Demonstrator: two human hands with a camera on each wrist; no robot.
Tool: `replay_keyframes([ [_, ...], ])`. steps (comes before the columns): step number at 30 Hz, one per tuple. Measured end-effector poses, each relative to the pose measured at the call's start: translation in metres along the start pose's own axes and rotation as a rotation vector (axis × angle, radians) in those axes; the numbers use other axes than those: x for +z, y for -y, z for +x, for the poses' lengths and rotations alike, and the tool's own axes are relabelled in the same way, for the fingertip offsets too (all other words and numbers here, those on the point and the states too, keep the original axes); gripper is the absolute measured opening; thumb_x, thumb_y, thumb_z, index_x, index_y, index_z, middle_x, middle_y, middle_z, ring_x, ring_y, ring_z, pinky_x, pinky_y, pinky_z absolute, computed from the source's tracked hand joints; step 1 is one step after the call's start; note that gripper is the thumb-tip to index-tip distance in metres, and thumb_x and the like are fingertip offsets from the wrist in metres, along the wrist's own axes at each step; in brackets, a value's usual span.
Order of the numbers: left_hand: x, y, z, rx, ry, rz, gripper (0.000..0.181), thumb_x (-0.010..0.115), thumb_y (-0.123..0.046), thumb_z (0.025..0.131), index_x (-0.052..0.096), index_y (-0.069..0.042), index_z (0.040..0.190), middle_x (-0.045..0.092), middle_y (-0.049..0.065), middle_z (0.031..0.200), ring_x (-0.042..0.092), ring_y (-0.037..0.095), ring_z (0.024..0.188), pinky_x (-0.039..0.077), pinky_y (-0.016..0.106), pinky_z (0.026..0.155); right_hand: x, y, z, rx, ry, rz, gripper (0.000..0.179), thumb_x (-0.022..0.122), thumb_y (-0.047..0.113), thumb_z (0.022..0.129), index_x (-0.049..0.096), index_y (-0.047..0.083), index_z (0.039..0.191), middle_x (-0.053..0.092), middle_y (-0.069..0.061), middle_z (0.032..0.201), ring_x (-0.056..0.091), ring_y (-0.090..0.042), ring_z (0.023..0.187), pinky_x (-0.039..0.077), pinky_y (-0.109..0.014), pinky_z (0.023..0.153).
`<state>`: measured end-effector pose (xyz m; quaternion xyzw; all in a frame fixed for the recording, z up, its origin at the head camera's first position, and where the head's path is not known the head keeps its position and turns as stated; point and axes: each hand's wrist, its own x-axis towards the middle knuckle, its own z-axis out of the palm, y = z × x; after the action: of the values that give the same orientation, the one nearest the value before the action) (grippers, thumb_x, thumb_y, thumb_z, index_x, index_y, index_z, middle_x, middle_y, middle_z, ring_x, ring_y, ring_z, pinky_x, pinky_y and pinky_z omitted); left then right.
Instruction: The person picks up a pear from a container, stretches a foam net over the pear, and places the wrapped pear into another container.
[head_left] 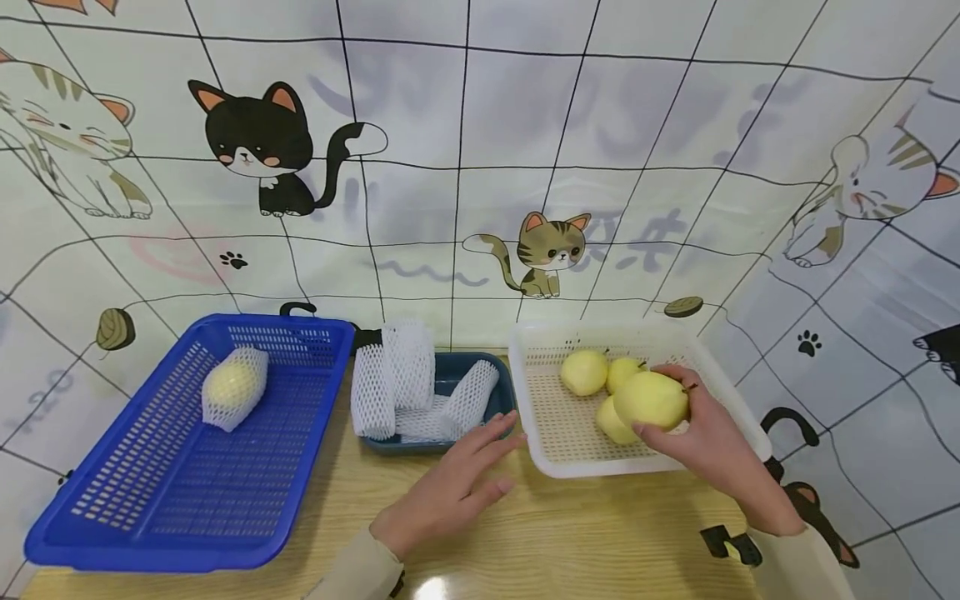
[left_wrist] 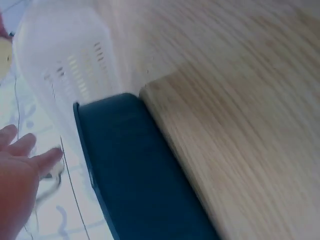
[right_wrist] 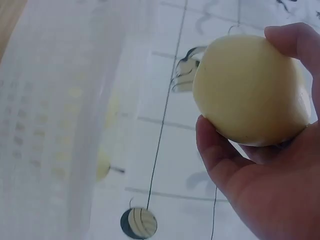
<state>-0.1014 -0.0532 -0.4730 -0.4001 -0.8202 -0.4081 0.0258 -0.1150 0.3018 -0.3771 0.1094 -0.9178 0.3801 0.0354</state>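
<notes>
- Yellow fruit (head_left: 649,402), 4 o'clock in head view, above white basket (head_left: 600,469): clamped in right hand (head_left: 705,429).
- Left hand (head_left: 453,487), 6 o'clock: fingers apart, unladen.
- Step, apparently: pick-up; next likely needs foam sleeve (head_left: 408,367), 8 o'clock.

Right wrist view: a stemmed fruit (right_wrist: 103,166) — blurred — hides partly behind the white basket (right_wrist: 55,100).

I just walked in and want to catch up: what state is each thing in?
Gripped fruit: bare
Right hand: gripping it
Left hand: fingers extended, holding nothing
Foam nets: seemingly empty
Teal tray: holding those nets
White basket: holding three visible bare fruits
Blue basket: holding one netted fruit
</notes>
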Motion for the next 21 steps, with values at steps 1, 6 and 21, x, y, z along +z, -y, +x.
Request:
replay_keyframes([
  [1,-0.003,0.001,-0.003,-0.023,-0.028,-0.043,0.05,0.052,-0.027,0.109,0.045,-0.018,0.157,0.025,-0.001,0.17,0.023,0.024,0.156,0.029,0.056,0.12,0.003,0.004,-0.002,-0.014,-0.004,0.007,0.078,0.081,0.017,0.089,0.035,0.002,0.151,0.05,-0.024,0.14,0.057,-0.025,0.107,0.053,-0.023,0.078],
  [6,-0.015,0.006,-0.017,-0.105,-0.145,-0.168,0.046,0.05,-0.016,0.109,0.048,-0.017,0.155,0.032,0.002,0.167,0.03,0.027,0.153,0.035,0.056,0.117,0.019,0.017,-0.007,-0.057,-0.012,0.075,0.076,0.082,0.012,0.087,0.039,0.006,0.149,0.047,-0.02,0.146,0.056,-0.008,0.106,0.05,-0.02,0.082],
  [21,-0.022,0.011,-0.05,-0.157,-0.421,-0.293,0.037,0.05,0.0,0.105,0.058,0.001,0.142,0.053,0.014,0.151,0.049,0.024,0.14,0.049,0.038,0.107,0.082,0.049,-0.04,-0.116,0.146,0.47,0.065,0.074,-0.002,0.089,0.038,0.004,0.143,0.047,-0.016,0.139,0.061,-0.014,0.114,0.052,-0.025,0.091],
])
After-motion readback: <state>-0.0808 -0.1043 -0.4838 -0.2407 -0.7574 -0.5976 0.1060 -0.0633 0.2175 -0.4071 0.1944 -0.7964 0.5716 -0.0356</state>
